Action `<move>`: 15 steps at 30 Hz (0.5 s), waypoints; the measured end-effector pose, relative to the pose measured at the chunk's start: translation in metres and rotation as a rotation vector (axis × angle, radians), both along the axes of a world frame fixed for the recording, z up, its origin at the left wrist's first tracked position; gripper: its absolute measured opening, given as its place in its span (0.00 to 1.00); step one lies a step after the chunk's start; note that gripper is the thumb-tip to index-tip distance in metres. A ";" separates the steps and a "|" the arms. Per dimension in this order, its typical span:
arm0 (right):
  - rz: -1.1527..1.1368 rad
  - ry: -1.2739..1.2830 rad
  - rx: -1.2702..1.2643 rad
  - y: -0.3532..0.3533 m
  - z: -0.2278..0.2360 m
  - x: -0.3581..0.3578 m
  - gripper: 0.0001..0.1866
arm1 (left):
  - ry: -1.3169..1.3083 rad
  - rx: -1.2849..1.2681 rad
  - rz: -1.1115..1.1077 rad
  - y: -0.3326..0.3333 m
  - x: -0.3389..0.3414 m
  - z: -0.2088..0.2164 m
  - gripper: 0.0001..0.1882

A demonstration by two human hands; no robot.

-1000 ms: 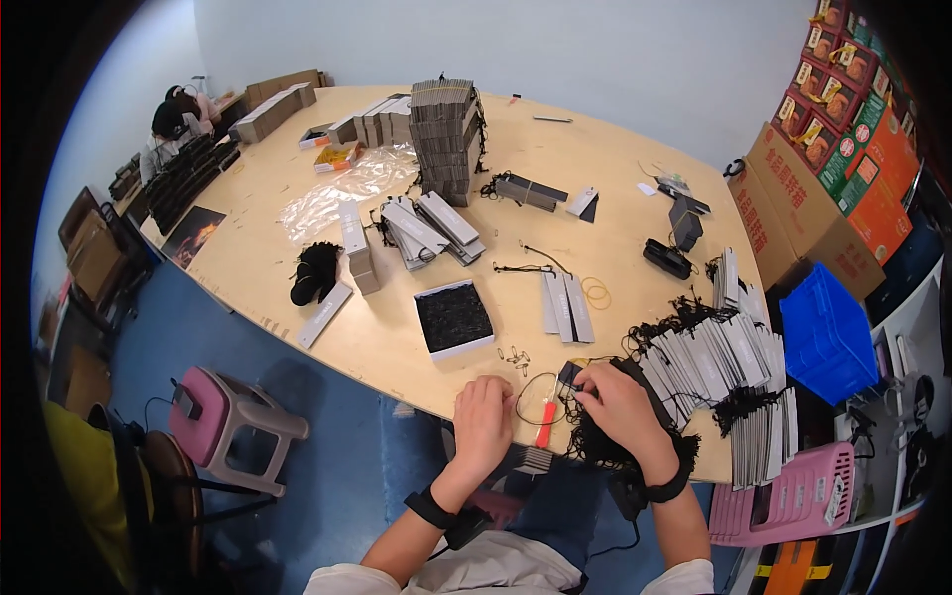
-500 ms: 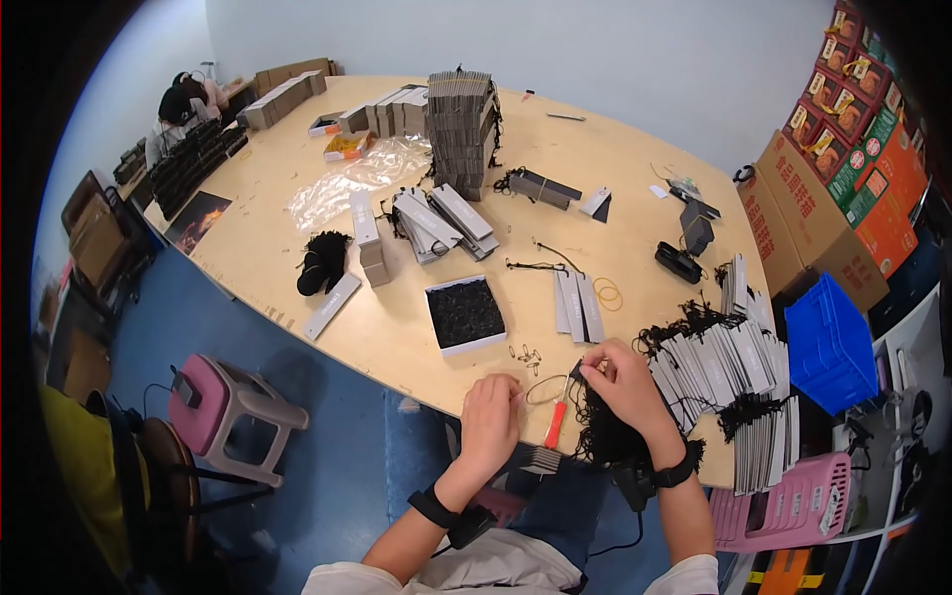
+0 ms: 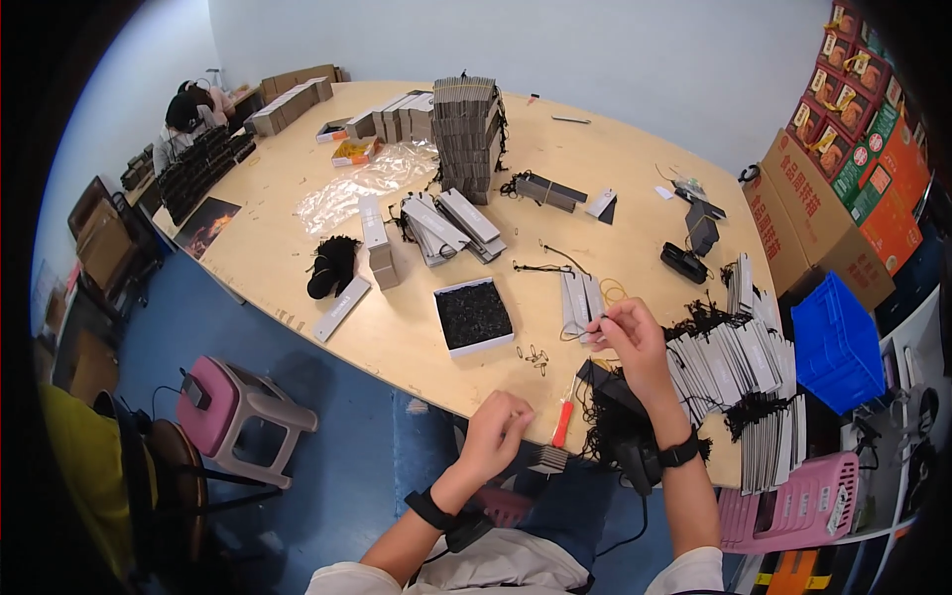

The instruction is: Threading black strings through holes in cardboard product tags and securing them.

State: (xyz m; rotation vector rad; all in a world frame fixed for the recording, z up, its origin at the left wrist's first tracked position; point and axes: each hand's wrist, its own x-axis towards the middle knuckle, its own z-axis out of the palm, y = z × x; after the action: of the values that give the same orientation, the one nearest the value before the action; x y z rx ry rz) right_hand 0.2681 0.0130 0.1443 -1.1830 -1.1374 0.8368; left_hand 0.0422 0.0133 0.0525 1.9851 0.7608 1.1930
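My right hand (image 3: pixel 635 347) is raised over the table, thumb and fingertips pinched on a thin dark loop (image 3: pixel 575 335), perhaps a band or cord. It hovers just beside a few grey tags (image 3: pixel 580 302) with black cords. My left hand (image 3: pixel 496 434) is at the front edge with curled fingers; what they hold, if anything, is hidden. Between the hands lies a red-handled tool (image 3: pixel 562 424) with a thin metal shaft. Next to it are a small stack of grey pieces (image 3: pixel 548 459) and a heap of black cords (image 3: pixel 600 426). Several small metal clips (image 3: pixel 533 358) lie farther in.
A white box (image 3: pixel 476 346) of small black parts stands mid-table. Behind it are tag bundles (image 3: pixel 436 228) and a tall banded stack (image 3: pixel 466 139). Corded tags (image 3: pixel 729 357) spread at the right, beside a blue crate (image 3: pixel 838 342). A pink stool (image 3: pixel 213 397) stands left; a person (image 3: pixel 183 119) sits far left.
My right hand has lifted away from the cord heap toward the corded tags, with the thin loop at its fingertips. My left hand has shifted slightly and curled its fingers more.
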 end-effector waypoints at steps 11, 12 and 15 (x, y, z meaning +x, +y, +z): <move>-0.134 0.087 -0.005 -0.139 0.015 0.008 0.05 | 0.072 -0.228 -0.246 -0.064 -0.020 0.000 0.05; -0.136 0.078 -0.070 -0.147 0.014 0.004 0.05 | 0.075 -0.233 -0.252 -0.065 -0.018 -0.002 0.05; -0.091 0.078 -0.157 -0.162 0.002 -0.003 0.05 | 0.098 -0.268 -0.193 -0.068 -0.016 -0.004 0.05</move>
State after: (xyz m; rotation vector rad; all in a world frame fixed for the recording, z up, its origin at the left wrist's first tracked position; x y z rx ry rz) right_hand 0.2654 -0.1492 0.1467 -1.3102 -0.9612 0.9074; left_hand 0.0263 -0.0547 0.0488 1.8558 0.7185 0.8410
